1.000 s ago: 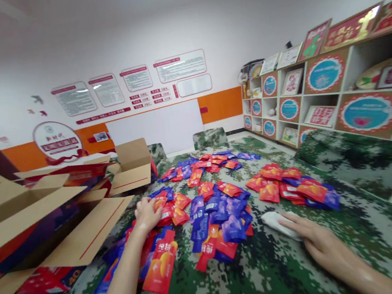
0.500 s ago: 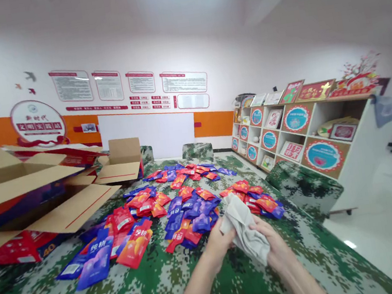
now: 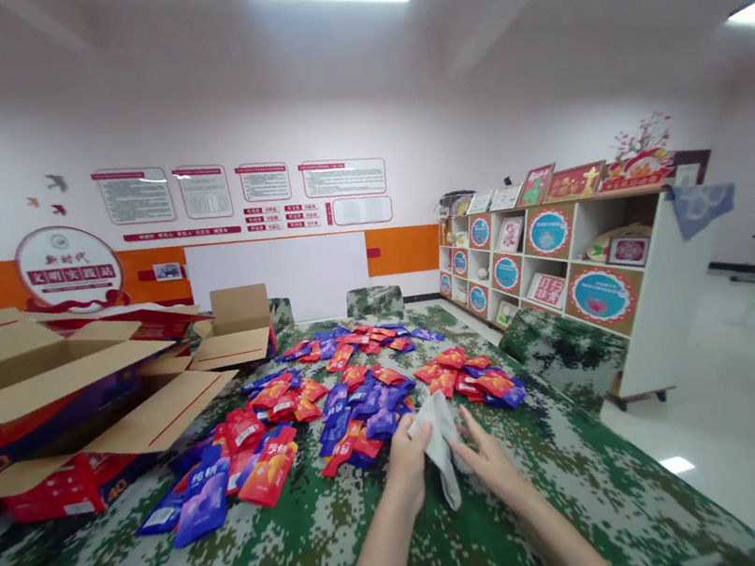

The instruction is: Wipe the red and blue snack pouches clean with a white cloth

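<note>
A pale grey cloth (image 3: 439, 444) hangs between my two hands above the camouflage-covered table (image 3: 319, 556). My left hand (image 3: 408, 460) pinches its left edge. On the other side my right hand (image 3: 487, 459) grips the cloth with fingers partly stretched. Just beyond the hands lie piles of red and purple snack packets (image 3: 359, 399). A large purple packet (image 3: 203, 498) and a red one (image 3: 270, 469) lie nearer on the left.
Open cardboard boxes (image 3: 45, 389) stand on the table's left, a smaller one (image 3: 235, 328) farther back. Camouflage chairs (image 3: 558, 351) line the right side. A shelf unit (image 3: 580, 262) with framed signs stands at the right wall. Bare floor (image 3: 753, 378) spreads right.
My left hand left the packets and my right lifted the cloth off the table. Both hands now hold it in front of me, less bunched than half a second ago.
</note>
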A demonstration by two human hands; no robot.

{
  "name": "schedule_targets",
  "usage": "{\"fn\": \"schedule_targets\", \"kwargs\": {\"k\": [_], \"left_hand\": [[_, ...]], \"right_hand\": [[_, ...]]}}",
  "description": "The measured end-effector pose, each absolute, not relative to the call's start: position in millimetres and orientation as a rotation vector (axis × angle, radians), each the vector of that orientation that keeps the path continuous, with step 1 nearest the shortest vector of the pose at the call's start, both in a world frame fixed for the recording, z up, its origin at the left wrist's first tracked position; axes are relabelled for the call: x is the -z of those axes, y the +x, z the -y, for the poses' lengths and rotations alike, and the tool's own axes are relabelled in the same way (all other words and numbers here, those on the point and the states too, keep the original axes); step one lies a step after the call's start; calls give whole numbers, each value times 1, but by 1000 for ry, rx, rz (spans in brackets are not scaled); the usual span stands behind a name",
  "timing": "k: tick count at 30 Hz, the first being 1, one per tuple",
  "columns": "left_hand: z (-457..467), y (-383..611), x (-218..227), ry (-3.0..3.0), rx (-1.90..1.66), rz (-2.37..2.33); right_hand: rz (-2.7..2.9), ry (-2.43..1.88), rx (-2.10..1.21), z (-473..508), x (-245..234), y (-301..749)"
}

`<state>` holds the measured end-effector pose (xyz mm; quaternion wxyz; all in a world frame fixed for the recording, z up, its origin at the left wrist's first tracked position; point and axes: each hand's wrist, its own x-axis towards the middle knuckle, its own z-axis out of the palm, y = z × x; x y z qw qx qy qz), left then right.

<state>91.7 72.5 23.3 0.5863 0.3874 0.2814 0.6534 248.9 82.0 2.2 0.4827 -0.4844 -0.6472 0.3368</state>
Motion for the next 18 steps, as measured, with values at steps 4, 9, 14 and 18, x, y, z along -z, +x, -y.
{"fn": "schedule_targets", "kwargs": {"k": [4, 9, 14, 18], "left_hand": [[-63, 94, -42, 688, -1509, -470], [-60, 93, -53, 529, -1483, -384], [-63, 93, -49, 405, -1409, -391], [-65, 98, -42, 390, -1432, -382]], "right_hand": [[1676, -1241, -442, -70, -8, 243], [1965, -1070, -158, -43, -37, 238], [1868, -1116, -581, -49, -37, 244], [1605, -1209, -749, -58, -26, 256]]}}
